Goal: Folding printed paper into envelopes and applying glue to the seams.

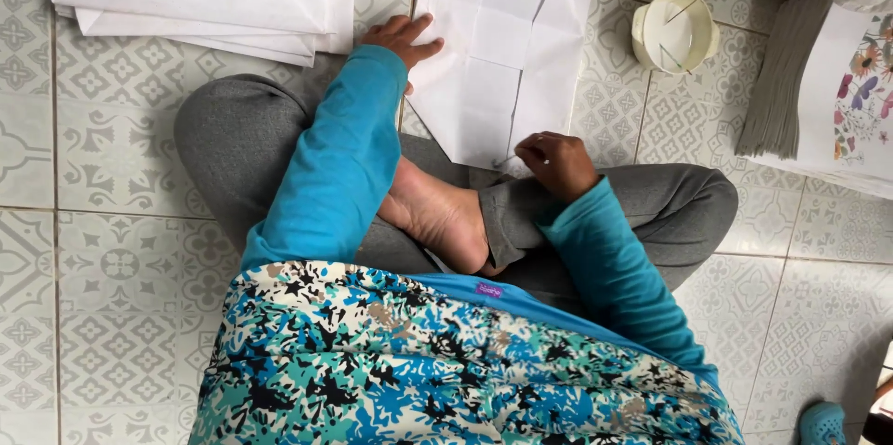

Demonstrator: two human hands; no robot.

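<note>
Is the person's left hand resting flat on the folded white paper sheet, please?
Yes, the left hand lies open on the folded white paper sheet's left edge.

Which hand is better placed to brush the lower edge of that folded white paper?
Probably the right hand: it holds a thin stick at the folded white paper near its lower edge, while the left hand presses the paper flat.

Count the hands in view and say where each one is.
2. The left hand presses flat on the upper left edge of the folded white paper. The right hand pinches a thin stick at the paper's lower edge. None seem hidden.
</note>
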